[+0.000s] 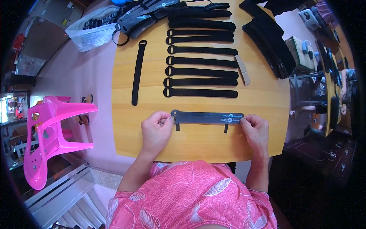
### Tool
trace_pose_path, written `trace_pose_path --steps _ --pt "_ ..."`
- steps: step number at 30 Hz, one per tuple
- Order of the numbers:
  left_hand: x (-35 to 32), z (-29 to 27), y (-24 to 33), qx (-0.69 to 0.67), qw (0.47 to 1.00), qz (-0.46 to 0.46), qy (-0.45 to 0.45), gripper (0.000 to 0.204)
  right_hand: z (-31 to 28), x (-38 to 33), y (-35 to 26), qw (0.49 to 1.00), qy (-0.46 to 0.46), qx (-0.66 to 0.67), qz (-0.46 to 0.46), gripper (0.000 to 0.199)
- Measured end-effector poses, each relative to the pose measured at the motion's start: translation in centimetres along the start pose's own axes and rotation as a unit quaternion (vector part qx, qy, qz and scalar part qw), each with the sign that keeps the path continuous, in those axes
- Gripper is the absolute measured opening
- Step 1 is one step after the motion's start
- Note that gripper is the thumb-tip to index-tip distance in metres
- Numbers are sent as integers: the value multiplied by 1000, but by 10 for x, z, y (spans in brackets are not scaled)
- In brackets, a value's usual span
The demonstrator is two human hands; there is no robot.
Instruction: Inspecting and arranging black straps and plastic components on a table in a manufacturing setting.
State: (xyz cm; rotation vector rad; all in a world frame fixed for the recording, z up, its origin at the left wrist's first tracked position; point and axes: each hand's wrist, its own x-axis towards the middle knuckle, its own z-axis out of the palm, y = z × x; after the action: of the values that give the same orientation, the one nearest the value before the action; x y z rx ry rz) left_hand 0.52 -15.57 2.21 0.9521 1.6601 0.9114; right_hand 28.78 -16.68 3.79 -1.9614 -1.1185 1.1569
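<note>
dark grey straps [202, 119], long and flat, pale-lettered near one end

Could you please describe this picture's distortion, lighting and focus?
In the head view, the table bows at its front edge; corners are black and the lower right is dim; the left hand, right hand and strap between them look fairly sharp.

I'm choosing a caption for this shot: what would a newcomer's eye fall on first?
Probably the vivid pink stool, left of the wooden table, and the pink leaf-patterned top at the bottom. Next, the column of black straps laid crosswise in the table's middle. Nearer the wearer, the left hand and right hand pinch opposite ends of dark strips.
</note>
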Motion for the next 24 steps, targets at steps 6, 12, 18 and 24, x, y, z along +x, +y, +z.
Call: trace_pose_path --steps 6,12,18,24 --pt "2 0 -4 32 999 17 16 6 2 0 1 1000 10 -12 -11 18" --pt "1 0 -4 27 999 20 11 7 1 -3 -2 999 12 -27 -20 18" --pt "-2 0 -4 31 999 14 8 6 1 -5 -1 998 19 -41 -36 18" --pt "2 0 -3 36 999 25 12 6 0 -1 -3 998 18 -60 -22 19"
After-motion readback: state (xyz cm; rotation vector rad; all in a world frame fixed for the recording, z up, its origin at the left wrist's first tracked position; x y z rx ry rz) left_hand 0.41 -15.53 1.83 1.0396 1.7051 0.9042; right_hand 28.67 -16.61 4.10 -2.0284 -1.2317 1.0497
